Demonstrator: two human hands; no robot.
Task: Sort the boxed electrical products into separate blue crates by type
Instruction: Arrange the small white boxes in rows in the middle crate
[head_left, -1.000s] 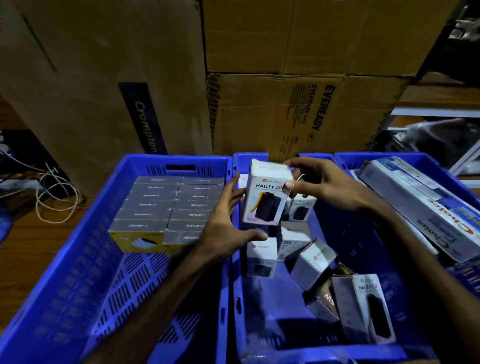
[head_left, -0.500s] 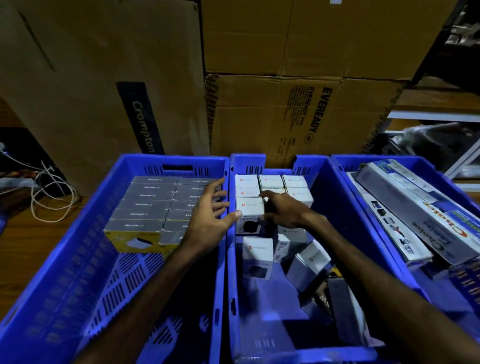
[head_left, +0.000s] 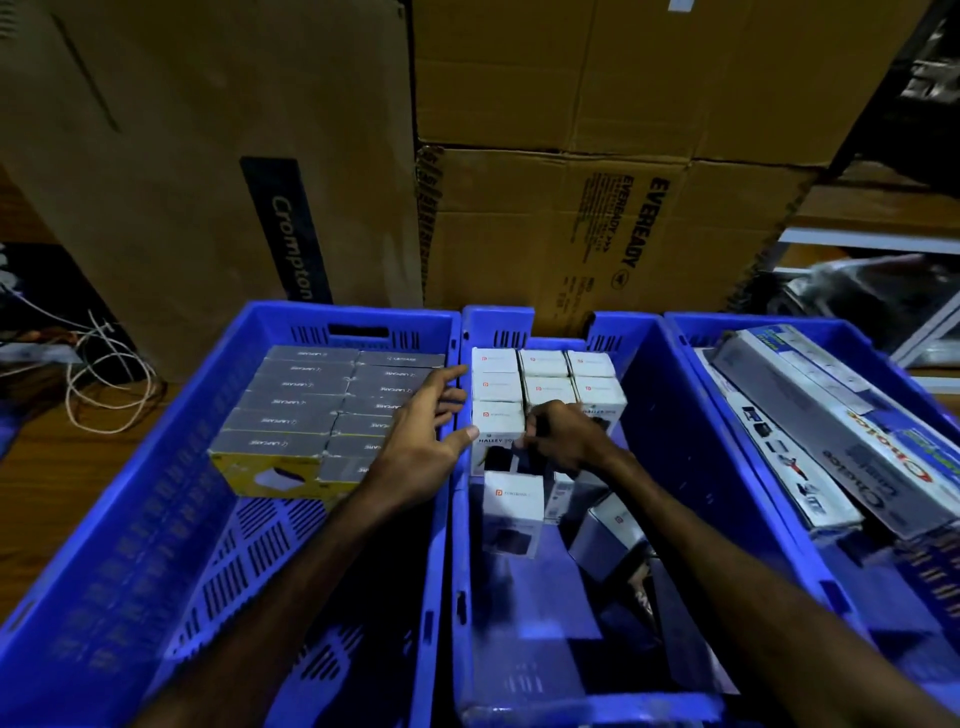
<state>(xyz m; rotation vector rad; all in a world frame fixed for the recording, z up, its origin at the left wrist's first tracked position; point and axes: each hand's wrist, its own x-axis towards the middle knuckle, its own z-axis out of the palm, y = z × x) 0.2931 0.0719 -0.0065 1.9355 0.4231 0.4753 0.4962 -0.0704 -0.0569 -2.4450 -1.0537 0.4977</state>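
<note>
Three blue crates stand side by side. The middle crate (head_left: 675, 415) holds white Halley boxes, several in neat rows at its far end (head_left: 545, 364). My right hand (head_left: 563, 436) grips the right side of the front white Halley box (head_left: 496, 428) standing in that row. My left hand (head_left: 421, 436) is spread over the crate divider, thumb pressed on that box's left edge. More white boxes (head_left: 511, 512) lie loose behind it. The left crate (head_left: 130, 519) holds grey-topped boxes (head_left: 311, 405) in tidy rows. The right crate (head_left: 841, 332) holds long Choice boxes (head_left: 841, 436).
Tall cardboard cartons, a Crompton one (head_left: 208, 156) and an Eveready one (head_left: 597, 234), stand right behind the crates. White cables (head_left: 104, 374) lie on the wooden floor at the left. A white shelf frame (head_left: 883, 249) is at the far right.
One second ago both hands held the Halley box up in the air. It now stands in the row at the crate's far end, with both hands still on it.
</note>
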